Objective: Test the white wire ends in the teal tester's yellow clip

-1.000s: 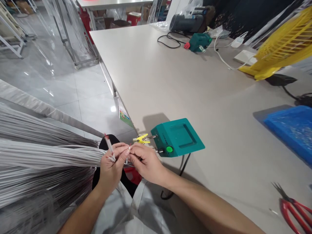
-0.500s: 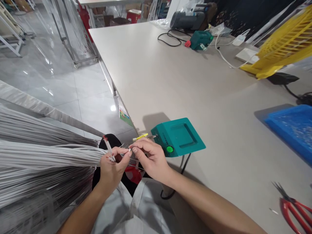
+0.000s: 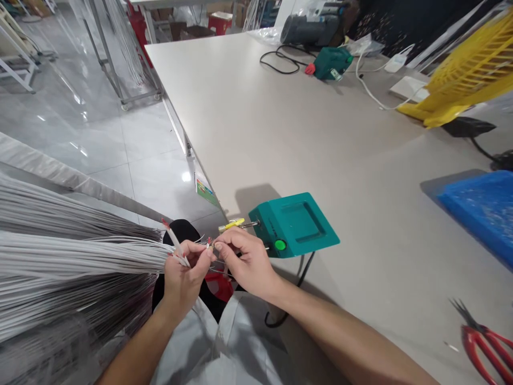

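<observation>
Fingers [image 3: 204, 260] of the left hand [image 3: 180, 280] are closed on a small red-and-white wire end [image 3: 208, 244], and red-tipped white strands [image 3: 174, 239] are held pointing up from the same hand. The right hand [image 3: 250, 262] is pinched nearly closed just beside it; what is gripped there cannot be told. The wire end is held beyond the edge of the surface [image 3: 360, 187], near a green device [image 3: 298, 222] and a yellow clip [image 3: 233, 224].

The floor tiles [image 3: 156, 160] look very shiny. The tabletop [image 3: 352, 133] is smooth, with a soft shine. The yellow fan [image 3: 460, 80] and blue tray [image 3: 457, 206] look like plastic. The scissors [image 3: 476, 327] have metal blades [image 3: 465, 314] and plastic handles [image 3: 469, 347]. The white cables [image 3: 80, 255] look smooth and plastic.
</observation>
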The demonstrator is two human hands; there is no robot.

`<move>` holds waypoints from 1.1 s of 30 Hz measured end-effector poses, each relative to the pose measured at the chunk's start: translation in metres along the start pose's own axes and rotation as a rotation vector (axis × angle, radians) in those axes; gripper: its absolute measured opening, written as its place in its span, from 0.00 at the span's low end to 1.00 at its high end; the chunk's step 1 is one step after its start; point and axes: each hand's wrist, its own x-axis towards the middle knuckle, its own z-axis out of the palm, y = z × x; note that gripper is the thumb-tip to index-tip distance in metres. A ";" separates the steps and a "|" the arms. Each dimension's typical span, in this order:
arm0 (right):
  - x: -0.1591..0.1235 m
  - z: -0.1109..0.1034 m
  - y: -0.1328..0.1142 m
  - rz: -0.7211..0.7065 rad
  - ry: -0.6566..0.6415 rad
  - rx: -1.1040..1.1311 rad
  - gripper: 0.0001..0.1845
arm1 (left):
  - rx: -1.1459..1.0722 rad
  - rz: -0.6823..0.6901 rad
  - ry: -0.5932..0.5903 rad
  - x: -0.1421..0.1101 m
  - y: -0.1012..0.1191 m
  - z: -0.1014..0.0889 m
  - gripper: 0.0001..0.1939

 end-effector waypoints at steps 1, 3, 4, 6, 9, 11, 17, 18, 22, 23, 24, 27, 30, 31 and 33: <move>0.001 -0.001 0.000 -0.003 -0.002 0.000 0.10 | -0.013 -0.006 0.000 0.000 0.002 -0.001 0.06; 0.002 -0.003 0.000 -0.010 0.009 0.005 0.09 | -0.001 -0.003 0.005 0.000 0.005 -0.002 0.06; 0.002 -0.004 0.000 -0.011 0.020 0.012 0.08 | 0.011 0.004 0.009 0.000 0.006 -0.003 0.06; 0.002 -0.006 -0.001 -0.013 0.039 0.028 0.06 | 0.019 0.015 0.011 0.000 0.005 -0.004 0.05; 0.002 -0.011 -0.004 -0.057 0.011 0.033 0.11 | 0.017 0.024 -0.012 0.000 -0.001 -0.006 0.05; 0.003 -0.016 -0.006 -0.112 -0.088 -0.008 0.13 | 0.046 0.049 -0.058 0.000 -0.005 -0.008 0.05; 0.011 -0.028 -0.007 -0.203 -0.391 -0.094 0.09 | 0.187 0.159 -0.273 0.002 -0.004 -0.021 0.04; 0.012 -0.029 -0.006 -0.192 -0.398 -0.063 0.08 | 0.188 0.154 -0.289 0.002 -0.002 -0.023 0.04; 0.012 -0.021 -0.005 -0.065 -0.300 0.166 0.05 | 0.109 0.110 -0.267 0.004 0.004 -0.025 0.06; 0.011 -0.018 -0.004 -0.012 -0.267 0.256 0.05 | 0.076 0.084 -0.259 0.004 0.004 -0.024 0.06; 0.009 -0.014 -0.004 0.051 -0.242 0.357 0.04 | 0.034 0.051 -0.256 0.004 0.004 -0.023 0.06; 0.004 -0.004 0.000 0.240 -0.208 0.639 0.04 | -0.146 -0.059 -0.258 0.003 0.000 -0.018 0.08; 0.001 0.003 0.003 0.352 -0.176 0.757 0.05 | -0.319 -0.126 -0.248 0.002 -0.003 -0.012 0.09; 0.000 0.004 0.004 0.371 -0.165 0.772 0.05 | -0.357 -0.139 -0.245 0.002 -0.004 -0.010 0.08; -0.001 0.006 0.005 0.395 -0.146 0.803 0.05 | -0.410 -0.162 -0.245 0.001 -0.003 -0.007 0.08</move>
